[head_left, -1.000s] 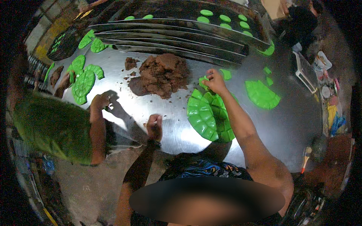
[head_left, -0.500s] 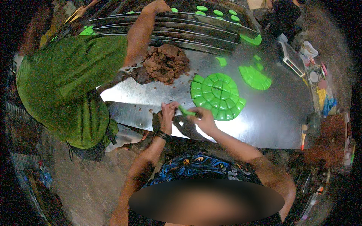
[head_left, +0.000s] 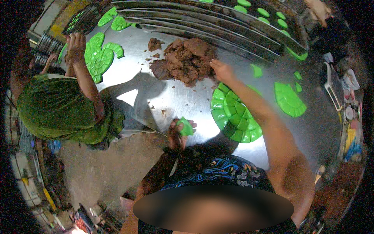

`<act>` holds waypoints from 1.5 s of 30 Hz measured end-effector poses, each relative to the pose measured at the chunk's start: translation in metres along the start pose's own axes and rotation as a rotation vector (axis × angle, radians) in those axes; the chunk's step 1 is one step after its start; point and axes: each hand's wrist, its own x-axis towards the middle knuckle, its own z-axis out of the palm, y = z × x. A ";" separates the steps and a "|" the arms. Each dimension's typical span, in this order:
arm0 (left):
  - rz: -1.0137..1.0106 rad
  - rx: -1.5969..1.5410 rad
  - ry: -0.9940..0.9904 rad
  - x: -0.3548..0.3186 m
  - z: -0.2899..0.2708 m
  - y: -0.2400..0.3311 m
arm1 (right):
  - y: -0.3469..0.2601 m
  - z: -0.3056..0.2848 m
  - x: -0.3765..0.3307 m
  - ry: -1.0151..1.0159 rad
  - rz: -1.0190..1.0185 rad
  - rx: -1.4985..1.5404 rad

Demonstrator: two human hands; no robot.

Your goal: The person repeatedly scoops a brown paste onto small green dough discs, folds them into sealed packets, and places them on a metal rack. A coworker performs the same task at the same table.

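Observation:
A flattened piece of green dough (head_left: pixel 186 127) rests in my left hand (head_left: pixel 177 136), with the fingers curled round it above the near edge of the metal table. My right hand (head_left: pixel 226 72) is stretched forward to the right side of a crumbly brown mound of filling (head_left: pixel 191 58). Its fingers are drawn together at the mound; what they pinch is partly hidden. Under my right forearm lies a round slab of green dough (head_left: pixel 237 121), scored into many pieces and partly covered by the arm. A smaller scored slab (head_left: pixel 290 99) lies to its right.
At the left, a co-worker in a green shirt (head_left: pixel 58 107) stands by more scored green dough (head_left: pixel 97 56). Stacked metal trays (head_left: pixel 218 35) line the far side, with green discs (head_left: pixel 263 12) on one. A white-framed device (head_left: pixel 331 84) stands at the right.
My right hand has left the green piece and reached forward to the brown filling. The green piece now sits spread in my left hand. The co-worker's arm has swung away to the left.

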 end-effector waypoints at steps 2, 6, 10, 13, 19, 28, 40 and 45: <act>-0.014 -0.187 0.055 0.004 0.007 0.018 | 0.011 0.014 0.005 -0.177 0.075 -0.019; 0.109 -0.109 0.079 0.020 0.042 0.050 | 0.021 0.018 0.009 -0.498 0.068 -0.088; 0.064 -0.327 -0.144 0.067 0.073 0.062 | 0.038 -0.002 0.017 -0.645 -0.082 -0.140; 0.051 -0.229 -0.110 0.090 0.060 0.040 | 0.045 -0.028 0.012 -0.635 0.094 0.063; 0.239 0.503 -0.045 0.140 0.031 -0.063 | -0.037 -0.073 -0.021 -0.186 0.768 1.130; 0.133 1.027 -0.224 0.075 0.035 -0.030 | -0.151 -0.087 -0.068 -0.127 0.822 1.093; -0.058 0.138 0.262 0.030 0.000 0.020 | -0.279 -0.046 -0.050 -0.190 0.169 0.188; -0.475 0.055 -0.069 0.029 0.007 0.029 | -0.243 -0.090 -0.042 -0.289 0.286 0.541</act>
